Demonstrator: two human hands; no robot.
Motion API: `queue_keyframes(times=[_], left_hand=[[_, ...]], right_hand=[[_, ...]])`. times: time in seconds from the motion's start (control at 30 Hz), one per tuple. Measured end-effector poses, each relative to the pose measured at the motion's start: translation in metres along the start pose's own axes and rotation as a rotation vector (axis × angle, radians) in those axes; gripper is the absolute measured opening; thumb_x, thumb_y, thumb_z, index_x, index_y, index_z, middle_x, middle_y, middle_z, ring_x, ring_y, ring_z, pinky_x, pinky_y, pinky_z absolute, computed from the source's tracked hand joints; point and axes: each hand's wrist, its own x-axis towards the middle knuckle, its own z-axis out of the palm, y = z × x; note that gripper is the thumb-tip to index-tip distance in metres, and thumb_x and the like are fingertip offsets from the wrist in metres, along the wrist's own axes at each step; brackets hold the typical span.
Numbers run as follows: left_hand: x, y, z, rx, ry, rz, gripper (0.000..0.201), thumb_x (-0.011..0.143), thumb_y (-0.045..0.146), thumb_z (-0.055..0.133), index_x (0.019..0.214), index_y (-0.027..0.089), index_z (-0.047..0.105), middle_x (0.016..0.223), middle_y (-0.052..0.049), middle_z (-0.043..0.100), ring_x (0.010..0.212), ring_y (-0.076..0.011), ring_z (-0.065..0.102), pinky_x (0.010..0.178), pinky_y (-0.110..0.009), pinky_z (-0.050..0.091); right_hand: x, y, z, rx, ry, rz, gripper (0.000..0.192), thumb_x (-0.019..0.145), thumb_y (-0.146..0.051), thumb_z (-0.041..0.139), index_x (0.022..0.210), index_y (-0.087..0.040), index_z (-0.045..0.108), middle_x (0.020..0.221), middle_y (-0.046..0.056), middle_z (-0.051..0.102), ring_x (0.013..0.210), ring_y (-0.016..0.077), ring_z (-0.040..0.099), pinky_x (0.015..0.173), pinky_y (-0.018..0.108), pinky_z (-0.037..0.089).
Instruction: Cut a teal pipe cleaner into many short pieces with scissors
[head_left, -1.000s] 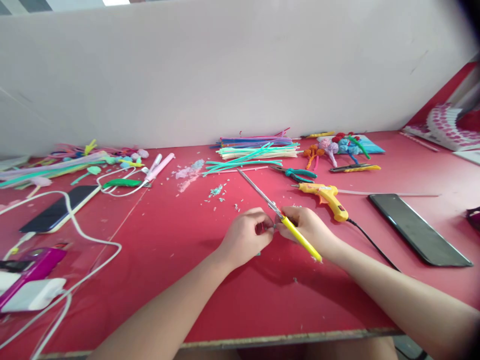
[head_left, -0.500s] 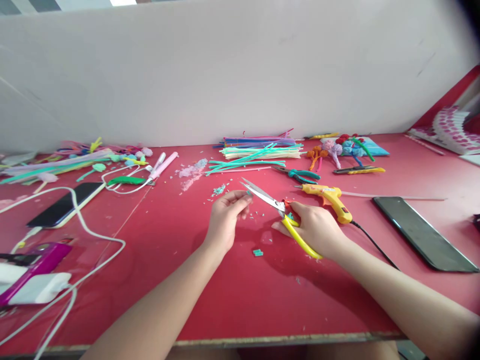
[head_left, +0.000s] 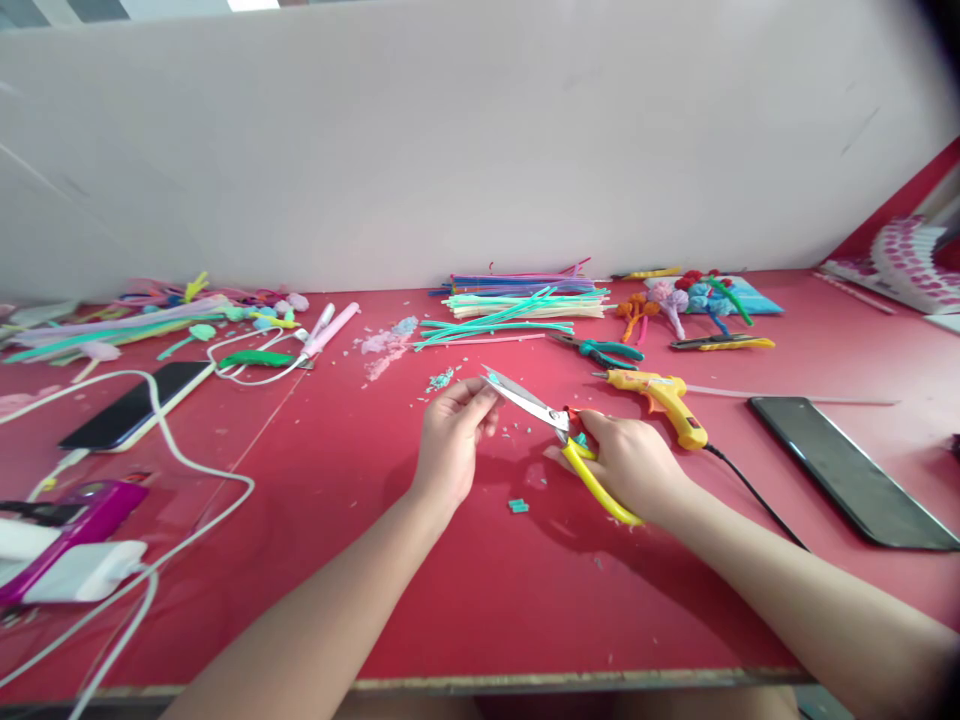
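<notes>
My right hand (head_left: 634, 462) grips yellow-handled scissors (head_left: 551, 425), the blades pointing up and left over the red table (head_left: 480, 600). My left hand (head_left: 451, 436) pinches something small at the blade tips; the piece is too small to make out. A small teal scrap (head_left: 517, 506) lies on the table between my hands. Teal and pale bits (head_left: 439, 380) are scattered just beyond my left hand.
A yellow glue gun (head_left: 660, 398) and teal pliers (head_left: 604, 350) lie behind my right hand, a dark phone (head_left: 847, 470) to the right. Bundled pipe cleaners (head_left: 517, 298) and fuzzy flowers (head_left: 694, 295) line the back. Left: another phone (head_left: 135, 405), white cables (head_left: 172, 450), chargers.
A second ago both hands met close together with the scissors shut. My left hand has since moved up to the blade tips, the blades parted, and a teal scrap dropped onto the table.
</notes>
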Motion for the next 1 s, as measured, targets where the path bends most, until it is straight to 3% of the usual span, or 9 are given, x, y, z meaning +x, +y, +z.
queue_keyframes(times=[0.5,1.0], left_hand=[[-0.0016,-0.0021,0.0013,-0.03,0.03,-0.002,0.009,0.07,0.023,0.06,0.072,0.014,0.059,0.06,0.002,0.049,0.052,-0.0051,0.042,0.046,-0.017,0.031],[-0.0009,-0.0044,0.0001,-0.013,0.025,0.027,0.007,0.072,0.022,0.059,0.071,0.014,0.059,0.057,0.003,0.047,0.051,-0.0053,0.042,0.047,-0.017,0.03]], right_hand=[[-0.0008,-0.0014,0.0032,-0.096,-0.003,-0.008,0.04,0.077,-0.056,0.032,0.07,-0.02,0.046,0.055,0.001,0.053,0.047,0.0131,0.045,0.046,0.023,0.019],[0.0001,0.0003,0.007,-0.063,-0.011,-0.004,0.035,0.077,-0.053,0.038,0.072,-0.02,0.049,0.054,0.0,0.052,0.047,0.0122,0.044,0.045,0.023,0.019]])
